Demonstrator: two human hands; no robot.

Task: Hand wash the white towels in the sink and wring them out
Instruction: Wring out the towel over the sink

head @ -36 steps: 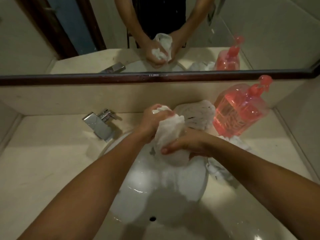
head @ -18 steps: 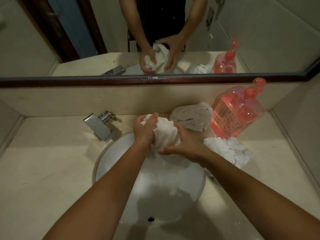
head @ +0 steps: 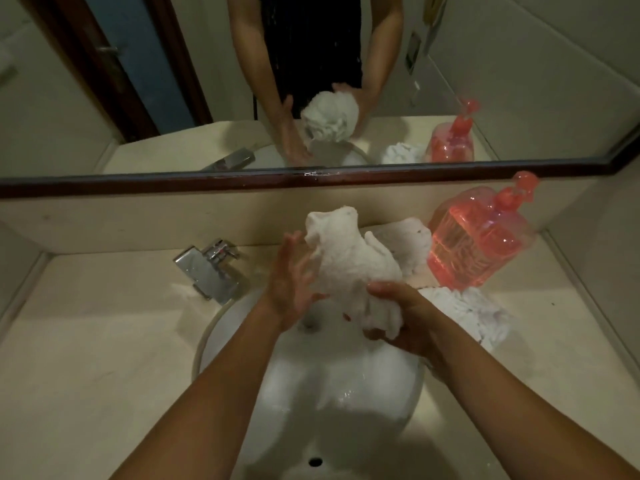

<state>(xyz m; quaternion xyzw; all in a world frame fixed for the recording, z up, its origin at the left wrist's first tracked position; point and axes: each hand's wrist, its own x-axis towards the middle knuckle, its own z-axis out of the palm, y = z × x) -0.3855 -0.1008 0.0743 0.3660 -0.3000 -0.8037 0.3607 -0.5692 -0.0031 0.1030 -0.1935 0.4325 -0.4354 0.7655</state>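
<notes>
While the right hand (head: 405,317) is gripping the towel (head: 349,258) by its lower end over the sink (head: 346,414) and the left hand (head: 294,278) is resting open against it, both should probably be twisting opposite ways.

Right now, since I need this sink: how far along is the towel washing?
Likely done: two bunched towels on the counter by the soap bottle. In hand: right hand grips a third towel above the sink, left hand open beside it. Left: likely wringing this one.
</notes>
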